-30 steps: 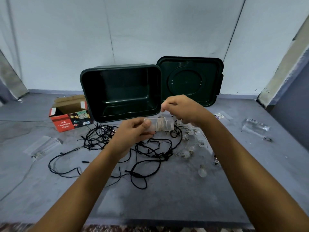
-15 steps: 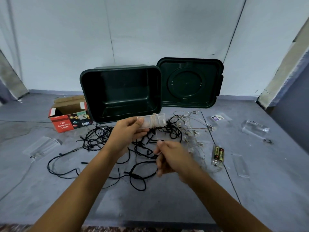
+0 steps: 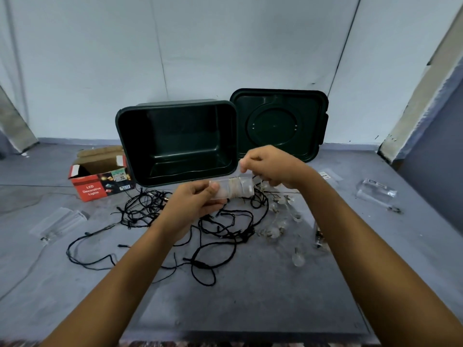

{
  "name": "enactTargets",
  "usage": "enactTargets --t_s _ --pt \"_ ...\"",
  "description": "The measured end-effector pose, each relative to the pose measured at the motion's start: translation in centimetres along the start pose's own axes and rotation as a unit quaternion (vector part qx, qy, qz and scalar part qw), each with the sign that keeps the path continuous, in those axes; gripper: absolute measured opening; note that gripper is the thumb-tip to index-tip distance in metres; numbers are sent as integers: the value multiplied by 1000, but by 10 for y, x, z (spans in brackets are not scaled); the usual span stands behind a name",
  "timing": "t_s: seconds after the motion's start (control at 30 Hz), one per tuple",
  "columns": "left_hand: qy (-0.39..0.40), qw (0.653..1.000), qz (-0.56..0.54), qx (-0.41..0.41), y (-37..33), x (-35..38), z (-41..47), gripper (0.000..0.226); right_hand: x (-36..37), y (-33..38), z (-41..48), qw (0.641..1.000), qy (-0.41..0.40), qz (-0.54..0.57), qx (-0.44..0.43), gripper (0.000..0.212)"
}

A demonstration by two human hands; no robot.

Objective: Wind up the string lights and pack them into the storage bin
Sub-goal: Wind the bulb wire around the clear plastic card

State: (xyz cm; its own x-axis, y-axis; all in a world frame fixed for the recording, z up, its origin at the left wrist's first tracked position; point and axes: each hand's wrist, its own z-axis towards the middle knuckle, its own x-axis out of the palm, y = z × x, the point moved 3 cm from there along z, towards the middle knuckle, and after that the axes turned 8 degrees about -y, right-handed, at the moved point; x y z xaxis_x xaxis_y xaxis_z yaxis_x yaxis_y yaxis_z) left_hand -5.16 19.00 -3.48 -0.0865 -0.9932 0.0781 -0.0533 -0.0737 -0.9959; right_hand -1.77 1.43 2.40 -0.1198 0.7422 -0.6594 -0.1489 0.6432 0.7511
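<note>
Clear battery case [image 3: 233, 187] lies left-right, left end gripped by the left hand [image 3: 198, 199]; the right hand [image 3: 270, 166] pinches the wire of the string lights [image 3: 275, 231] above its right end, the rest on the surface [image 3: 250, 309] below, bin [image 3: 175, 106] just beyond.

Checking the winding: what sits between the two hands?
In the head view, a clear plastic case, wire wound round its middle: the left hand grips its left end, the right hand pinches wire above its right end.
</note>
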Motion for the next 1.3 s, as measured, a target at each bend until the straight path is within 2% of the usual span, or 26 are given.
enactTargets --t_s 0.07,0.17,0.3,0.37,0.47,0.6,0.7,0.73,0.8,0.93,1.03,1.1,1.2,1.3 --pt "6 1000 -3 4 -2 1 -1 18 11 -23 7 979 67 168 93 21" --pt "-1 1000 -3 14 -5 0 0 18 40 -44 -2 931 89 318 158 18" --pt "-9 1000 -12 0 -1 -1 3 19 71 -46 -30 878 -3 437 193 19" --pt "-8 1000 -21 -2 0 0 4 19 80 -45 -49 870 -36 449 203 20" --pt "-38 998 -52 -7 -3 -2 9 19 94 -34 -76 896 -37 398 196 24" --pt "-64 997 -36 3 -4 -6 16 19 91 -1 -105 944 -109 294 103 28" --pt "-51 999 -18 4 0 -7 15 20 72 27 -108 990 -123 58 -33 27" --pt "-37 999 -8 7 1 -7 14 21 65 35 -103 991 -109 -20 -73 24" --pt "-6 1000 17 14 3 -4 12 25 48 45 -86 983 -99 -107 -116 21" --pt "9 1000 24 0 5 0 7 23 7 40 -33 980 -121 -126 -99 16" --pt "21 1000 17 -8 7 1 4 22 0 5 1 999 -28 -15 -18 16" --pt "24 1000 7 -12 8 0 3 22 15 -21 7 992 41 104 65 18" --pt "9 1000 -16 -16 7 -3 3 20 46 -44 -2 937 69 303 162 24" --pt "-4 999 -29 -16 7 -4 5 19 71 -44 -25 892 47 408 189 20"
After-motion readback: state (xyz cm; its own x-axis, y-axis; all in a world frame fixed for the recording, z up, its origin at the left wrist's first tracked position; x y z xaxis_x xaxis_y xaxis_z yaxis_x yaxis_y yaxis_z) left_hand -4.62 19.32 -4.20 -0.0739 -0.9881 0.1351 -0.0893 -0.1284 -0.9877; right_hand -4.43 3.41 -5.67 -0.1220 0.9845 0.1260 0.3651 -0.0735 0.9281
